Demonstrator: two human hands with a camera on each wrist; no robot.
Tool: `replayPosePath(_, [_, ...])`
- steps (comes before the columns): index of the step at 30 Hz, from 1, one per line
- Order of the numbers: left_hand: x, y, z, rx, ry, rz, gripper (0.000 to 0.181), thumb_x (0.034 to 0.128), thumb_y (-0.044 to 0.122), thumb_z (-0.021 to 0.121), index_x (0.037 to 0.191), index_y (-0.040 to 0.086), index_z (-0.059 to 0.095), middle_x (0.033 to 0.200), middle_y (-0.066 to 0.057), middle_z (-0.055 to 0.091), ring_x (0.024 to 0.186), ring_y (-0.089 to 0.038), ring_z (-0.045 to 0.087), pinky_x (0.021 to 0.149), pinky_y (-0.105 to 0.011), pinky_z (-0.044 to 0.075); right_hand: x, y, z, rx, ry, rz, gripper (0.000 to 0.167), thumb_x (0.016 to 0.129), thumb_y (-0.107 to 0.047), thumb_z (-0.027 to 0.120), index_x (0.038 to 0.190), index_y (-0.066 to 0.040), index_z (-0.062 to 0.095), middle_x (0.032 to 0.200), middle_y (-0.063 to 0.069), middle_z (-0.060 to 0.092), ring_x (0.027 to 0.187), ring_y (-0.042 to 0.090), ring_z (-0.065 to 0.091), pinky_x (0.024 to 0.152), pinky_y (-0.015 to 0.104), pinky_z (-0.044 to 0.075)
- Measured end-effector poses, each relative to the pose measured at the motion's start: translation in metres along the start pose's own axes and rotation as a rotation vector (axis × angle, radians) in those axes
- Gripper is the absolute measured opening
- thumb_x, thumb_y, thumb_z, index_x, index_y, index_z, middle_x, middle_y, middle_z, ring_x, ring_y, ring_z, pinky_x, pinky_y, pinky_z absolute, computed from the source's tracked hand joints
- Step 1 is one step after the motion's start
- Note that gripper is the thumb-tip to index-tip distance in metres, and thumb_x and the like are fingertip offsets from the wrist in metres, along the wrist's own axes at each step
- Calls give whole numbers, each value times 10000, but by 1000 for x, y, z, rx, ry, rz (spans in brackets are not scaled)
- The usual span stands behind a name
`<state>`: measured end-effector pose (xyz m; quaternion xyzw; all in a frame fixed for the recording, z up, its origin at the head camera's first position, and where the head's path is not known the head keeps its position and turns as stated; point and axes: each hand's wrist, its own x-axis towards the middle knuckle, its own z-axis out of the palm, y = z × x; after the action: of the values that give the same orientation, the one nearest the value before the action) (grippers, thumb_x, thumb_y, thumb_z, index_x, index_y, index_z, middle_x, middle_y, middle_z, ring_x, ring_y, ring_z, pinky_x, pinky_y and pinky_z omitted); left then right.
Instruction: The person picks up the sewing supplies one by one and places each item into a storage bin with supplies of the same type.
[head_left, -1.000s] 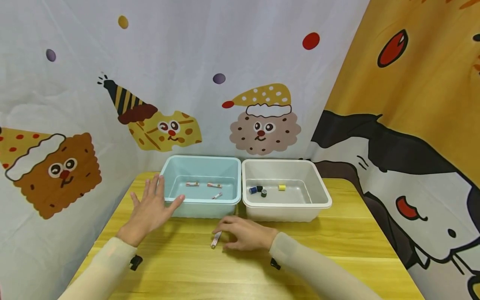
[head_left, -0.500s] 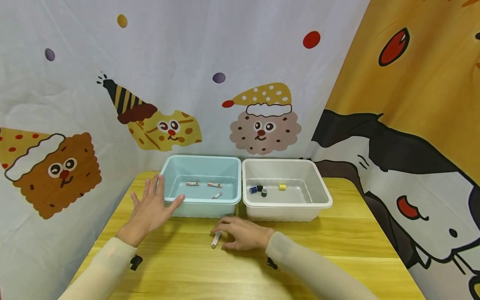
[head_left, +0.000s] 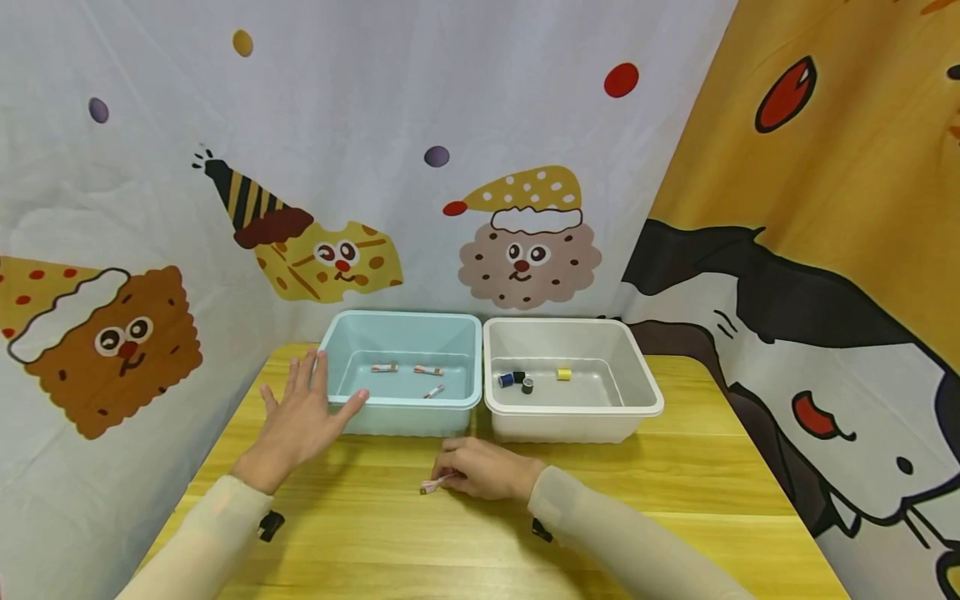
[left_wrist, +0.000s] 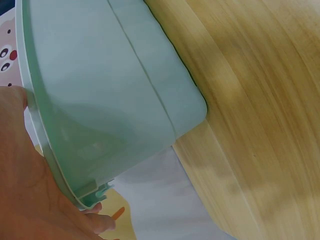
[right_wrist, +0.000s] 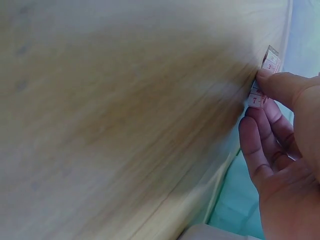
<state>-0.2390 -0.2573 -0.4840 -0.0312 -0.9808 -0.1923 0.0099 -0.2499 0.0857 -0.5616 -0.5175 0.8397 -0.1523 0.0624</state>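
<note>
My right hand (head_left: 486, 470) pinches a folded tape measure (head_left: 432, 485) just above or on the table; I cannot tell which. In the right wrist view the thumb presses on the white tape (right_wrist: 256, 98) with its red and black numbers. My left hand (head_left: 295, 423), fingers spread, rests at the left front corner of the light blue bin (head_left: 405, 402). The left wrist view shows that hand along the bin's rim (left_wrist: 46, 145). Inside the blue bin lie several folded tape measures, among them one at the back left (head_left: 385, 367) and one beside it (head_left: 428, 370).
A white bin (head_left: 573, 412) stands right of the blue one. It holds several thread spools, including a blue spool (head_left: 506, 380) and a yellow spool (head_left: 564, 375). Both bins stand on a wooden table (head_left: 375, 533) before a printed curtain (head_left: 337, 100).
My right fingers have closed on the tape measure, which has turned from slanted upright to nearly sideways. My left hand and both bins have stayed in place.
</note>
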Motion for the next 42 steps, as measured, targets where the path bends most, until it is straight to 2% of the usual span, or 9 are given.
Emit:
replayPosePath(10, [0,2,-1,-3,6,2,1238,1120,866,428,1847,-54,30,1940,-337,28,1791,-638,-1,1255,-1019,-30,-1,-1,-2,15,-3,8,160,1112,-202,823,1267,-202,863,1159,-67,757,958,-81,606,893,36,519])
replayPosePath(20, [0,2,-1,-14,7,5,1241,1120,863,438,1845,-60,33,1939,-341,7,1789,-642,-8,1244,-1024,-47,-3,-5,-10,13,-10,17,182,1115,-216,822,1293,-199,859,1142,-68,739,935,-81,575,859,35,510])
replayPosePath(30, [1,2,-2,-13,4,6,1223,1130,827,474,1844,-64,38,1937,-344,8,1790,-639,-5,1245,-1022,-53,-4,-13,-19,14,4,10,195,1123,-188,810,1314,-194,847,1177,-61,759,961,-76,614,880,31,525])
replayPosePath(42, [-1,0,0,-10,3,4,1233,1125,853,439,1845,-59,29,1937,-342,-13,1788,-642,-7,1245,-1022,-51,-4,-26,-41,3,57,-48,285,1138,-164,782,1421,-185,809,1260,-24,777,975,-22,675,868,27,522])
